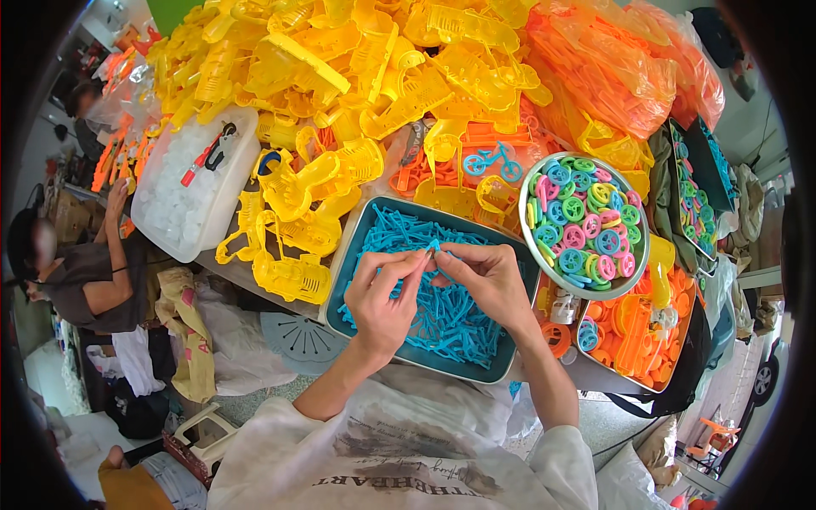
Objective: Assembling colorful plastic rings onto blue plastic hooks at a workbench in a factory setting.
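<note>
Between my fingertips, above a teal tray (513, 350), is a small blue plastic piece (434, 246). My left hand (382, 302) pinches it from the left with thumb and fingers. From the other side my right hand (486, 285) closes on the same piece, its fingers partly hidden. Below both hands, the tray is heaped with thin blue plastic parts (455, 327). Just right of the tray stands a round metal bowl (586, 295) full of small coloured plastic wheels (584, 221).
Yellow plastic shells (374, 64) pile high at the back. A white tub (246, 140) at left carries red-and-black cutters (209, 155). Orange bagged parts (608, 64) lie back right, orange pieces (633, 340) in a tray nearer. Another person (98, 280) works at far left.
</note>
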Demonstrator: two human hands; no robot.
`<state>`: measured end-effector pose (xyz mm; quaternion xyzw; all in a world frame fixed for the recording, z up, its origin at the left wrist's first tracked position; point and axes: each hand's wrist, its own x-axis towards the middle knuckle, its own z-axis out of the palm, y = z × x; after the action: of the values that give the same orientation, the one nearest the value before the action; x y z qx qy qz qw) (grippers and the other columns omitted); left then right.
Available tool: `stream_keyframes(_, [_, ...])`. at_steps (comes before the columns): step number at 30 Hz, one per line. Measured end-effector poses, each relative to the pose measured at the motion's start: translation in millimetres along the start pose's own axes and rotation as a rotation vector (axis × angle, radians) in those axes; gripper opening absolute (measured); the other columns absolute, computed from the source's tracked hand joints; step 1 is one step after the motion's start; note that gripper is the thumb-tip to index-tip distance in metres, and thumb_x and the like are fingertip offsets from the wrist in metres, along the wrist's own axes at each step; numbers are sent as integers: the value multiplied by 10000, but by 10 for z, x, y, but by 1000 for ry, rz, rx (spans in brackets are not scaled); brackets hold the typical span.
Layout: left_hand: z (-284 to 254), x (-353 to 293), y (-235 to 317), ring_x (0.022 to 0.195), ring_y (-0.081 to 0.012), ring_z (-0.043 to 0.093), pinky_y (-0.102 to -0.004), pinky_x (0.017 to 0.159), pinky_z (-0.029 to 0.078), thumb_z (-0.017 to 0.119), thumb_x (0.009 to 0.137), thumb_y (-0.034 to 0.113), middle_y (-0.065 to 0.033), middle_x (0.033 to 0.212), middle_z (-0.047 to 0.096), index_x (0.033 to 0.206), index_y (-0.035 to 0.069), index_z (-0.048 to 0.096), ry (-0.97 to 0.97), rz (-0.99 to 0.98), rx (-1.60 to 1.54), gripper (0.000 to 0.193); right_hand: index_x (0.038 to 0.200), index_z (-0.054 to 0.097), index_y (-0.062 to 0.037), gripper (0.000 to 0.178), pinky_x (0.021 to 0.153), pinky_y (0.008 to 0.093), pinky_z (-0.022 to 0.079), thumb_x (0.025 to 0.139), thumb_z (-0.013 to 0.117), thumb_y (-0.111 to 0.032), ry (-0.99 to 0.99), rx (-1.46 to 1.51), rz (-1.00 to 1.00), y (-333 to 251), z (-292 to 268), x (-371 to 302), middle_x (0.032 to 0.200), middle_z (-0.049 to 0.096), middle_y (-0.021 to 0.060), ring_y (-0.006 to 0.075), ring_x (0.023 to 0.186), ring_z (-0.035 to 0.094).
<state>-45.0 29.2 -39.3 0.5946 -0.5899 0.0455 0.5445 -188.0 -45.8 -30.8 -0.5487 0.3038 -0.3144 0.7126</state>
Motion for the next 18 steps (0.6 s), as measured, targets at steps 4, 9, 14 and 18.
stream_keyframes(4, [-9, -1, 6, 727, -202, 666, -268, 593, 527, 774, 725, -58, -72, 852, 657, 917, 50, 706, -6, -64, -58, 231, 1050, 703, 30, 226, 636, 234, 552, 945, 616, -151, -51, -24, 48, 0, -52, -1, 857, 705, 63, 76, 749, 641])
stream_keyframes(9, [-7, 1, -30, 681, -179, 661, -261, 561, 520, 763, 735, -71, -80, 822, 654, 914, 29, 717, -39, -68, -76, 210, 970, 741, -32, 209, 487, 177, 406, 952, 606, -191, -137, -138, 57, 12, -99, 28, 774, 675, -12, 11, 616, 534])
stream_keyframes(14, [26, -27, 1, 609, -137, 640, -242, 501, 521, 726, 781, -80, -91, 803, 633, 937, 0, 719, -84, -248, -230, 174, 1022, 707, 22, 208, 623, 217, 476, 960, 581, -132, -201, -197, 23, -39, -94, 49, 785, 673, 12, 44, 685, 548])
stream_keyframes(18, [-56, -29, 14, 679, -156, 657, -253, 569, 535, 713, 802, -58, -94, 868, 644, 977, 7, 718, -147, -381, -321, 187, 1107, 690, 15, 223, 641, 218, 495, 951, 598, -115, -226, -130, -29, 25, -103, 55, 835, 684, 36, 71, 706, 590])
